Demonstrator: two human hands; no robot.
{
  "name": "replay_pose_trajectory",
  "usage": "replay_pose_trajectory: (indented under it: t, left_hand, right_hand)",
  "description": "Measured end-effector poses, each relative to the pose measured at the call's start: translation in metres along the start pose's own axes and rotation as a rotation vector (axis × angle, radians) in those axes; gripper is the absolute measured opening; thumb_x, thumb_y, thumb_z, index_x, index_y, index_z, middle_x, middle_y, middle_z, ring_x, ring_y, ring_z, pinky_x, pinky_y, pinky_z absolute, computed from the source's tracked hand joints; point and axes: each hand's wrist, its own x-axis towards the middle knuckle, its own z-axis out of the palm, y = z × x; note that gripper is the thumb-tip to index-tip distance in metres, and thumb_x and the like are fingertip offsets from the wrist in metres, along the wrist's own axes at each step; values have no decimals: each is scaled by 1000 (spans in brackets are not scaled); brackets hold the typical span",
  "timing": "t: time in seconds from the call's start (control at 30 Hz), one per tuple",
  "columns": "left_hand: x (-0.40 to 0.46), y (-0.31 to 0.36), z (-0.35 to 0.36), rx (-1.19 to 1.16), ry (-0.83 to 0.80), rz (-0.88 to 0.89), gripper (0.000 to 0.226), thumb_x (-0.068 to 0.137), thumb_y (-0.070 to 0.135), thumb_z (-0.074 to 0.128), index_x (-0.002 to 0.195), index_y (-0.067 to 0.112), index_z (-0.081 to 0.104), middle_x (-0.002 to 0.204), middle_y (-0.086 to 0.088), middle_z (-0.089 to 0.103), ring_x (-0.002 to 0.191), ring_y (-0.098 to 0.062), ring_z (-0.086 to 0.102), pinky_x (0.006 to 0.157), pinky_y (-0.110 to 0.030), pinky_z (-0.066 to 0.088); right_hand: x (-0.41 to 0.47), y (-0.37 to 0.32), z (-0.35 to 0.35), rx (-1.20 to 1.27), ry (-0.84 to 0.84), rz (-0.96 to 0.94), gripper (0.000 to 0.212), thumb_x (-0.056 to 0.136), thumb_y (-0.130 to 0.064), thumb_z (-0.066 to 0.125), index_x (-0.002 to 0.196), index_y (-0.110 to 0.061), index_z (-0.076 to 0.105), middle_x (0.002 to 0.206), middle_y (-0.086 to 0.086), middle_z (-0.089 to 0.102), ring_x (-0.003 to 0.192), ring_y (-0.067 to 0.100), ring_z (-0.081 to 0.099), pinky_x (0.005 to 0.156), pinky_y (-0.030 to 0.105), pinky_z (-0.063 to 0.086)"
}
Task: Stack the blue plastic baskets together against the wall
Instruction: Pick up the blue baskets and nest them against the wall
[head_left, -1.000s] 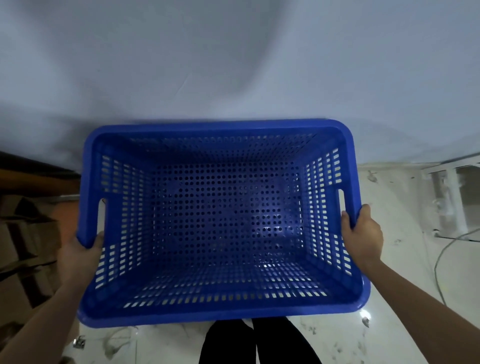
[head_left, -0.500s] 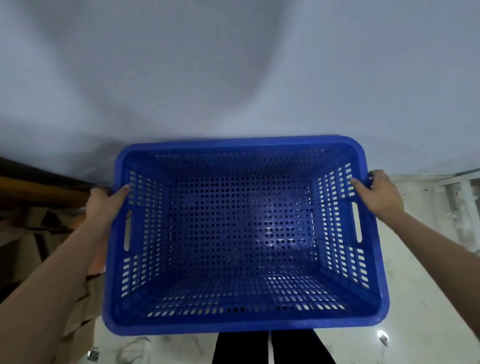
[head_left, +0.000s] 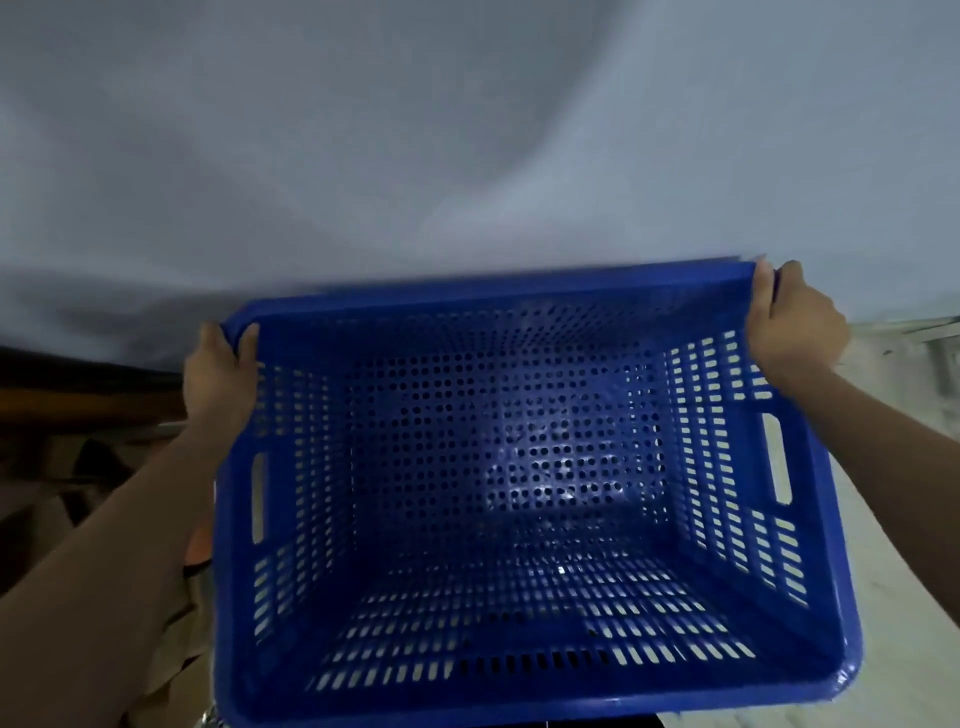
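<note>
Hands, left (head_left: 221, 371) and right (head_left: 795, 325), grip basket (head_left: 498, 680) far corners; fingers hidden behind rim.

A: that basket (head_left: 519, 493) is deep royal blue all over, round holes dotting the bottom, little slots in rows up the sides.

B: yep, and the wall (head_left: 467, 130) is plain pale grey-blue, floor (head_left: 893, 597) whitish.
</note>
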Motion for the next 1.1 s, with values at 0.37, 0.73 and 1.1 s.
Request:
replay_pose_trajectory:
  t: [0.37,0.73,1.1]
  left_hand:
    - [8,1,2,74,52,34,35,99,45,38,91,11,38,66,-3,40,53,-23,40,46,-35,32]
    - [-41,-5,-8,121,-39,-46,48,98,38,44,123,-2,39,127,-25,43,95,-42,53,75,-50,47]
    - [-251,-152,5,189,4,-145,45,91,64,18,83,21,32,71,-13,54,56,-32,57,51,-48,55]
  right_hand:
    - [2,-7,2,-64,88,-14,53,102,-47,14,98,-2,42,69,16,48,59,33,45,57,38,33]
    - [-42,12,-22,228,-159,45,56,101,-47,24,123,2,39,124,28,50,108,45,53,88,50,40]
    - [-248,134,2,50,-107,101,35,98,-48,26,87,-14,28,58,12,53,48,35,53,52,45,51]
